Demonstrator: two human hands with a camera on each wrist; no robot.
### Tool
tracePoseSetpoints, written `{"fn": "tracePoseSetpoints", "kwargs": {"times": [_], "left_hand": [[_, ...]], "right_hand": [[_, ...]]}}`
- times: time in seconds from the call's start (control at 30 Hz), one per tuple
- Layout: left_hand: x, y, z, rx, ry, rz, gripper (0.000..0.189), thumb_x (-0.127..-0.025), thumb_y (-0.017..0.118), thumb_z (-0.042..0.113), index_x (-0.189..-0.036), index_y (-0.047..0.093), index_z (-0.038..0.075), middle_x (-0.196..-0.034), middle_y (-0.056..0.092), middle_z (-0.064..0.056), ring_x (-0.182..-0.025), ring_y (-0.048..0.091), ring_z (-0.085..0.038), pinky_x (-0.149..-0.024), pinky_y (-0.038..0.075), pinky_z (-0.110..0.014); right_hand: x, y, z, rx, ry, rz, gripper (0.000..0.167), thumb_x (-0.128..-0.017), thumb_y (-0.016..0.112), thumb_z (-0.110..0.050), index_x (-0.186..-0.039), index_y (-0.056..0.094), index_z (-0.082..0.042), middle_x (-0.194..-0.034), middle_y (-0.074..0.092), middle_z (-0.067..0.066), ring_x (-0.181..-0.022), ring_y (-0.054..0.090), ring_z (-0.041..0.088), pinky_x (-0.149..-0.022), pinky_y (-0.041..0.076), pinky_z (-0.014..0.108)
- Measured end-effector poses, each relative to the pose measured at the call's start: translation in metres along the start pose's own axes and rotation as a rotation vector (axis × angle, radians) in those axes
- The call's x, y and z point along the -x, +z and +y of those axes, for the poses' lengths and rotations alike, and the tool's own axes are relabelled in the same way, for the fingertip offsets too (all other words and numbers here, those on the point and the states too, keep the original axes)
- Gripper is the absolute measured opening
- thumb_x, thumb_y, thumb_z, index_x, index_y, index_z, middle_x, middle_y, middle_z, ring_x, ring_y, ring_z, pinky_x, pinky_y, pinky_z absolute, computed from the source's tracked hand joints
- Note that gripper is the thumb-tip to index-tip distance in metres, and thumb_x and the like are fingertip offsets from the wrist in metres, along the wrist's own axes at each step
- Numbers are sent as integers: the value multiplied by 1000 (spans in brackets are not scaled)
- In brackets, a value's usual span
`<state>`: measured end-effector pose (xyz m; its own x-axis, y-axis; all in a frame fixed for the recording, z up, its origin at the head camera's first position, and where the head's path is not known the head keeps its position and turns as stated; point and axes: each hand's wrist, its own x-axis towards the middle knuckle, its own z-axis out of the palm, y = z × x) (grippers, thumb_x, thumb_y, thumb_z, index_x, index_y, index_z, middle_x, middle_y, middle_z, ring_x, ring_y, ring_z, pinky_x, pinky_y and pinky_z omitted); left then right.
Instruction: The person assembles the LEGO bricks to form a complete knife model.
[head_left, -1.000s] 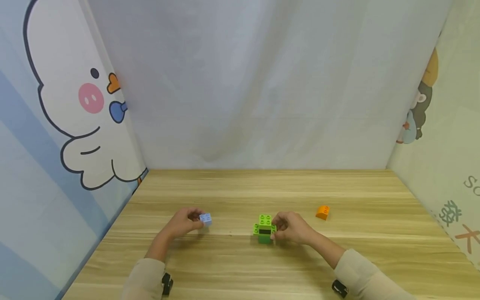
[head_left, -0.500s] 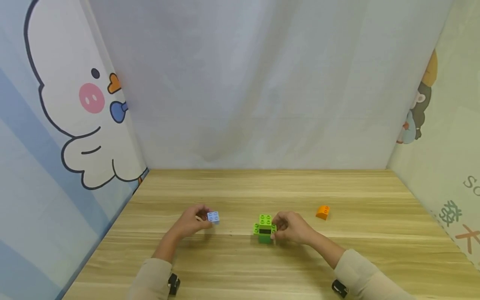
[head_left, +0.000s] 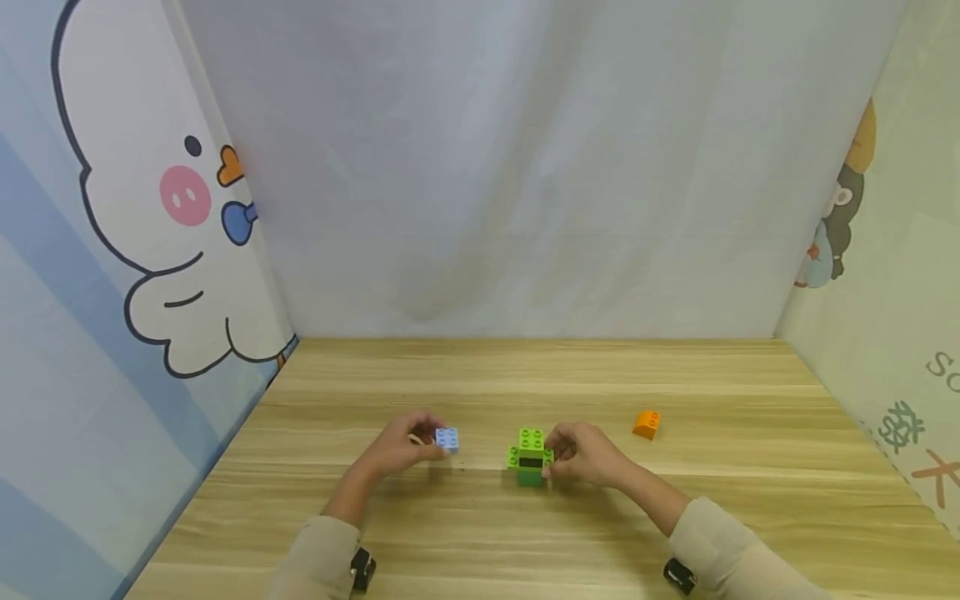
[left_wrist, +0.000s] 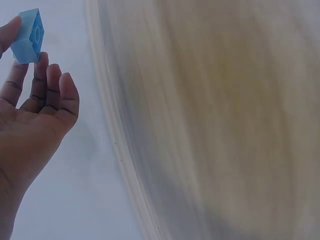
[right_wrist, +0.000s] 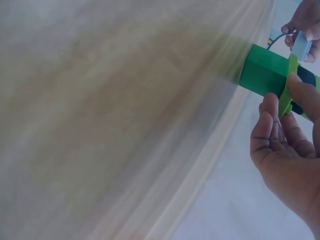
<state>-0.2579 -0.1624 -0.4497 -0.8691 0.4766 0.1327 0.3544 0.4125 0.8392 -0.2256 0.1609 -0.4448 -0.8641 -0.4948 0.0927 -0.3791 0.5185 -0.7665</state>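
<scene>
My left hand pinches a light blue toy brick between thumb and fingertips, held above the table. In the left wrist view the brick shows its hollow underside, tilted sideways. Right of it stands a small stack of toy bricks: dark green at the base, a flat lime plate sticking out on both sides, a dark layer, and a lime studded brick on top. My right hand pinches the lime plate's right end, thumb and finger on it, as the right wrist view shows at the plate.
An orange curved brick lies on the wooden table beyond the right hand. A pale curtain closes off the back, with printed cartoon panels on both sides.
The left hand has carried the light blue brick rightward, closer to the stack. The right hand and the stack stay where they were.
</scene>
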Motion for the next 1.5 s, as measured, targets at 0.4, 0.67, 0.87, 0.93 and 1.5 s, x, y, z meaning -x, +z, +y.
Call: {"fn": "tracePoseSetpoints", "kwargs": {"times": [0.4,0.67,0.87,0.93,1.5], "left_hand": [[4,8,36,-4,3,-34,30,-78,72,7,-104,61,-4,-89,59,-16,-80,52,-25,-65,46,-33],[5,13,54,0,-17,-25,32,-78,71,5,-106,61,-7,-91,60,-20,-80,53,-26,-63,45,-30],[-8,22,35,-11,-2,-1,34,-78,74,13,-107,63,-2,-88,60,-10,-80,54,-23,-61,46,-31],[-13,24,27,-21,1,3,34,-80,74,16,-108,63,1,-87,59,-5,-81,54,-21,-62,46,-31],[-21,41,41,17,78,29,27,-88,65,18,-111,61,6,-95,59,-2,-89,53,-21,-73,47,-33]], "right_hand": [[-2,1,2,18,-3,-10,36,-75,78,-12,-100,60,4,-88,61,3,-79,59,18,-68,51,26],[-2,1,-1,13,9,-16,35,-75,78,-11,-100,59,4,-88,61,3,-79,59,18,-68,51,26],[-4,0,1,7,13,-20,35,-74,79,-11,-100,59,3,-89,61,4,-80,60,18,-69,51,27],[-4,-1,2,3,14,-26,36,-75,78,-11,-101,58,3,-90,60,5,-80,60,19,-69,51,28],[-7,2,4,-15,-16,-42,36,-77,77,-13,-102,59,5,-95,62,10,-80,63,20,-68,53,28]]}}
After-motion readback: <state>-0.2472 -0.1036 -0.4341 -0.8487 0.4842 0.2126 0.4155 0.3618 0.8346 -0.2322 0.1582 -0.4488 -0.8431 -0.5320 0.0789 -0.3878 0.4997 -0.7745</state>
